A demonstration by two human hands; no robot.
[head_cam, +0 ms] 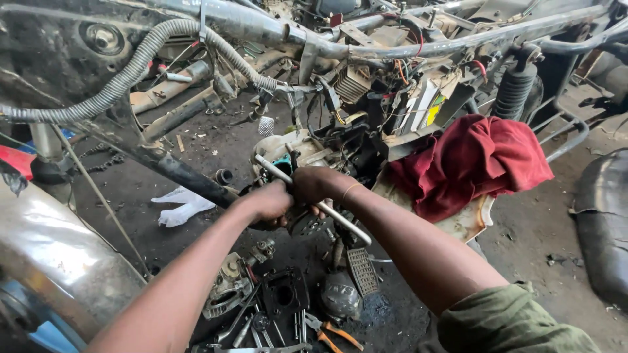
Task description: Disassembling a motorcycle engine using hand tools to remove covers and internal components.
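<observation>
- Here the person's two hands meet at the middle of a stripped motorcycle, just under its bare frame tube [392, 46], and both are on a long silver bar [307, 196] that runs slantwise from upper left to lower right.
- The left hand [268, 202] closes round the bar near its middle, fingers curled tight; exactly what lies under the palm is hidden.
- The right hand [317, 184] sits just beside it, slightly higher, fingers wrapped over the same bar and pressed together.
- The bar looks like plain steel: stiff, fairly heavy for its thickness, and not fragile. Its polished surface seems likely to turn slippery in greasy palms, so a full closed grip suits it better than a fingertip pinch.
- Its free lower end [356, 234] sticks out past the hands; holding farther along that end would probably give more leverage, while holding close to the engine [294, 153] gives steadier control.
- The engine itself appears heavy, oily and fixed in place, not a thing to lift.
- A red cloth [471, 163] lies draped over parts to the right, soft and limp.
- On the dirty floor [543, 229] below lie loose metal parts, a footrest [362, 271] and orange-handled pliers [333, 333].
- A white glove [180, 204] lies on the floor to the left, well apart from the hands.
</observation>
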